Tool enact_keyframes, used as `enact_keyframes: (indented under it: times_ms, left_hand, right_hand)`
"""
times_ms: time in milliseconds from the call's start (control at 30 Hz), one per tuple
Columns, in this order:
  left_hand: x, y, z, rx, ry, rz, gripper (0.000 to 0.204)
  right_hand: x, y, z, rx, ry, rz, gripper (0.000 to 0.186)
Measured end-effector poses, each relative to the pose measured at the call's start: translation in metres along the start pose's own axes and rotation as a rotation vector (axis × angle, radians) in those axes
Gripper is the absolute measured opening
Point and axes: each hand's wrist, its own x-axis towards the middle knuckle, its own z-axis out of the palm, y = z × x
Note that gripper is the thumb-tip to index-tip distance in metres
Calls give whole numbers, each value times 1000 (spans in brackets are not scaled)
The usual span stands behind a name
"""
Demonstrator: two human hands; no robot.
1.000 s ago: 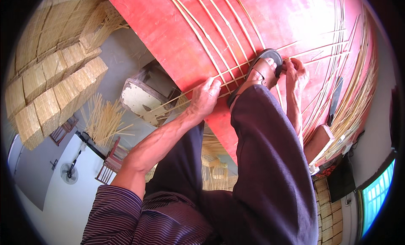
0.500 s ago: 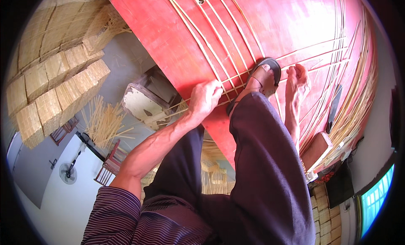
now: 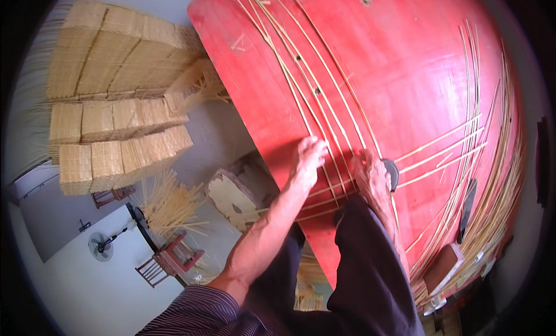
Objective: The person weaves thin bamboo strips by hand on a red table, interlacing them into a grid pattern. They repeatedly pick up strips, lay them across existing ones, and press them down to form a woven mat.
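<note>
Over the red board (image 3: 417, 70), the left hand (image 3: 308, 159) and right hand (image 3: 372, 173) are curling near pale strips (image 3: 269, 41), which are lying crossed on it; I cannot tell if either grip is pinching one. Left of the board, basket-like woven stacks (image 3: 130, 52) are standing, insides hidden.

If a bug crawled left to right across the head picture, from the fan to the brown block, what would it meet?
Small grey round-caged fan, dark red wooden chair, chipped white stool, bare left hand, bare right hand, reddish-brown rectangular block.
</note>
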Motion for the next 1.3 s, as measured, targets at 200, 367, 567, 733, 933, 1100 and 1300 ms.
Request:
enact_keyframes:
  times_ms: [200, 367, 567, 733, 933, 1100, 1300]
  left_hand:
    - [11, 1, -8, 259, -144, 120, 44]
    - [15, 23, 6, 231, -348, 250, 40]
    - [33, 50, 15, 77, -547, 1, 50]
    - [17, 66, 4, 302, -580, 169, 39]
    - [50, 57, 45, 42, -790, 290, 47]
    - [59, 72, 40, -47, -784, 110, 74]
    - [51, 80, 66, 64, -903, 155, 68]
  right_hand:
    - [3, 2, -4, 229, 47, -129, 24]
    - [-2, -8, -19, 263, -22, -4, 24]
    - [8, 9, -3, 294, 18, -182, 23]
    - [25, 15, 28, 318, 279, -196, 16]
    - [43, 39, 1, 282, 501, -248, 19]
    - [51, 30, -3, 329, 363, -199, 9]
    - [51, 50, 4, 271, 446, -223, 9]
